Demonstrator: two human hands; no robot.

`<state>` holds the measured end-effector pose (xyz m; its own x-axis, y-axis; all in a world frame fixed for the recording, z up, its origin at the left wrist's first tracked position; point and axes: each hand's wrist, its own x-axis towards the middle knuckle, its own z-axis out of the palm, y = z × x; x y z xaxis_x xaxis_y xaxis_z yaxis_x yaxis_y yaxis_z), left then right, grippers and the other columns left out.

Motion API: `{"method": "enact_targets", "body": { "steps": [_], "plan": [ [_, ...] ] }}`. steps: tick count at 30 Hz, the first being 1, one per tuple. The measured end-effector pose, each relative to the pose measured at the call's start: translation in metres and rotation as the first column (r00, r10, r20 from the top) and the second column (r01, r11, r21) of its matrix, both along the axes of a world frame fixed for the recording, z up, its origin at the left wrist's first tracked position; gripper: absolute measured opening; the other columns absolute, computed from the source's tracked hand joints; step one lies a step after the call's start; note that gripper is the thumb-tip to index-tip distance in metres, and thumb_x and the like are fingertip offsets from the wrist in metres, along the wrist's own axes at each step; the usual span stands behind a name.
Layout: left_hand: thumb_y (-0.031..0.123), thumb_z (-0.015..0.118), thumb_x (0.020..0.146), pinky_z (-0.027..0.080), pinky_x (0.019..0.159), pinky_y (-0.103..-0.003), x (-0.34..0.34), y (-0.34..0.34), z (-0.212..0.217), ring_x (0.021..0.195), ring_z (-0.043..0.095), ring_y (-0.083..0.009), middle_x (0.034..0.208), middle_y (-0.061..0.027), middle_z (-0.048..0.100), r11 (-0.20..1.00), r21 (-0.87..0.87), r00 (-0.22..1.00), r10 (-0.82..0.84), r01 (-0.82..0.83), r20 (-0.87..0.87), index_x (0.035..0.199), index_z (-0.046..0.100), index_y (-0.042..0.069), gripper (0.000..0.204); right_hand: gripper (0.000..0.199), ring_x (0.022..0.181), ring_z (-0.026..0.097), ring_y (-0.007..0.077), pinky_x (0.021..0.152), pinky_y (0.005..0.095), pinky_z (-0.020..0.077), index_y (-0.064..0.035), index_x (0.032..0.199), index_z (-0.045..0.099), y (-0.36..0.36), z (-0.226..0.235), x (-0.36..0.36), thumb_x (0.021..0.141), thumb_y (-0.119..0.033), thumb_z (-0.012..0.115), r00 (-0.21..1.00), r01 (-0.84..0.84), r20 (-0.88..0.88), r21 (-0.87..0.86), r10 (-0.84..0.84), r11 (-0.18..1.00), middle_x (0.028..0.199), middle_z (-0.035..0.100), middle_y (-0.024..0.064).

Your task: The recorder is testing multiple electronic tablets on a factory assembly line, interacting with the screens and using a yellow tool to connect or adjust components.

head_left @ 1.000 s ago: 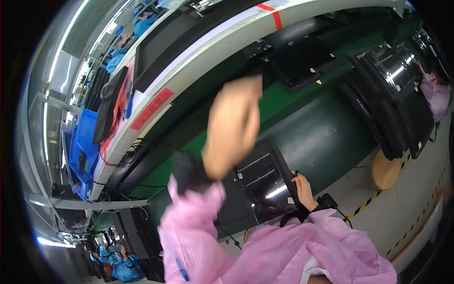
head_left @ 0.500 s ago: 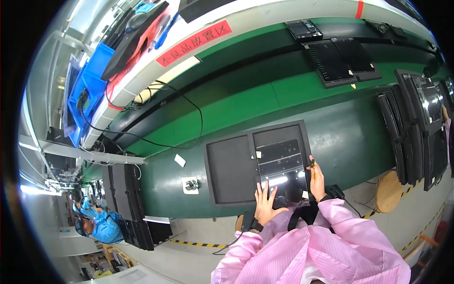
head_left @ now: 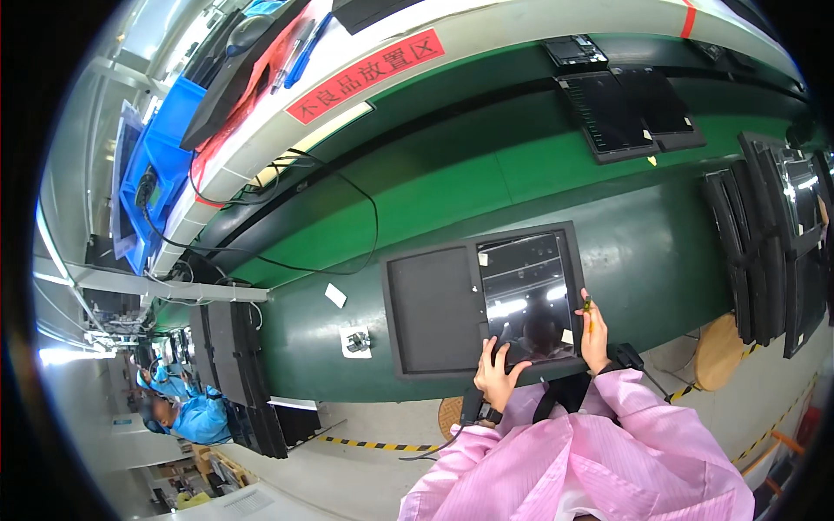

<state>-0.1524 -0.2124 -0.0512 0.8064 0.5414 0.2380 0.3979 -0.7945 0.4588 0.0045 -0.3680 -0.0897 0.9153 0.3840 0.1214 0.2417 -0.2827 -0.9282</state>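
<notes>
Green factory bench (head_left: 556,187) runs across my view, with a dark glossy panel (head_left: 526,295) lying flat in its black tray (head_left: 432,310) at the near edge. My left hand (head_left: 498,375) spreads its fingers on the panel's near edge; my right hand (head_left: 594,334) pinches a small tool (head_left: 588,306) beside its right edge. I'd keep the panel braced flat.

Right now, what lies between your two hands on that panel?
In the head view, the panel's glossy dark screen, with a small pale sticker near the right hand; the left hand rests on its lower edge.
</notes>
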Motion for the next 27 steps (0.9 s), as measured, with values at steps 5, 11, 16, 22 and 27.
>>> {"method": "enact_targets", "body": {
  "steps": [5, 11, 16, 22, 27],
  "plan": [
    [0.038, 0.076, 0.064, 0.041, 0.096, -0.037, -0.027, 0.053, 0.023, 0.127, 0.038, -0.0326, 0.133, -0.0108, 0.045, 0.881, -0.106, 0.852, -0.472, 0.460, -0.227, 0.116, 0.055, 0.011, 0.063, 0.023, 0.095, 0.058, 0.0259, 0.085, 0.0324, 0.0445, 0.0045, 0.110, 0.051, -0.005, 0.023, -0.003, 0.098, -0.009, 0.037, 0.994, 0.079, 0.086, -0.100, -0.071, 0.992, 0.128, 0.047, 0.0165],
    [0.006, 0.062, 0.061, 0.046, 0.075, -0.034, -0.026, 0.075, -0.014, 0.088, 0.047, -0.0275, 0.116, -0.0017, 0.054, 0.693, -0.132, 0.677, -0.721, 0.708, -0.150, 0.101, 0.058, 0.011, 0.040, 0.031, 0.089, 0.055, 0.0170, 0.081, 0.0289, 0.0413, -0.0025, 0.087, 0.052, -0.020, 0.029, 0.003, 0.099, -0.027, 0.037, 0.787, 0.271, -0.542, -0.127, -0.295, 0.954, 0.090, 0.058, 0.0089],
    [0.004, 0.056, 0.069, 0.045, 0.073, -0.031, 0.031, 0.077, 0.068, 0.086, 0.045, -0.0271, 0.113, -0.0019, 0.056, 0.560, -0.249, 0.554, -0.826, 0.790, -0.098, 0.098, 0.059, 0.007, 0.030, 0.031, 0.077, 0.040, 0.0092, 0.075, 0.0216, 0.0336, -0.0085, 0.083, 0.044, -0.054, 0.059, 0.028, 0.100, -0.033, 0.035, 0.891, 0.304, -0.355, 0.000, -0.284, 0.953, 0.080, 0.042, -0.0017],
    [0.000, 0.057, 0.063, 0.042, 0.077, -0.032, 0.129, 0.110, 0.092, 0.083, 0.045, -0.0274, 0.111, -0.0064, 0.056, 0.427, -0.137, 0.437, -0.898, 0.894, 0.053, 0.095, 0.058, 0.003, 0.032, 0.027, 0.081, 0.040, 0.0089, 0.078, 0.0203, 0.0315, -0.0045, 0.086, 0.043, -0.036, 0.112, 0.076, 0.100, -0.027, 0.036, 0.895, 0.433, -0.168, 0.109, -0.413, 0.895, 0.083, 0.042, -0.0004],
    [-0.002, 0.060, 0.069, 0.040, 0.076, -0.034, 0.207, 0.182, 0.084, 0.085, 0.046, -0.0284, 0.106, -0.0083, 0.055, 0.539, -0.041, 0.541, -0.837, 0.841, 0.086, 0.092, 0.056, 0.002, 0.024, 0.034, 0.084, 0.050, 0.0153, 0.080, 0.0272, 0.0403, 0.0013, 0.096, 0.053, 0.061, 0.109, 0.185, 0.099, -0.029, 0.038, 0.929, 0.365, 0.043, 0.076, -0.369, 0.928, 0.086, 0.055, 0.0066]
  ]
}}
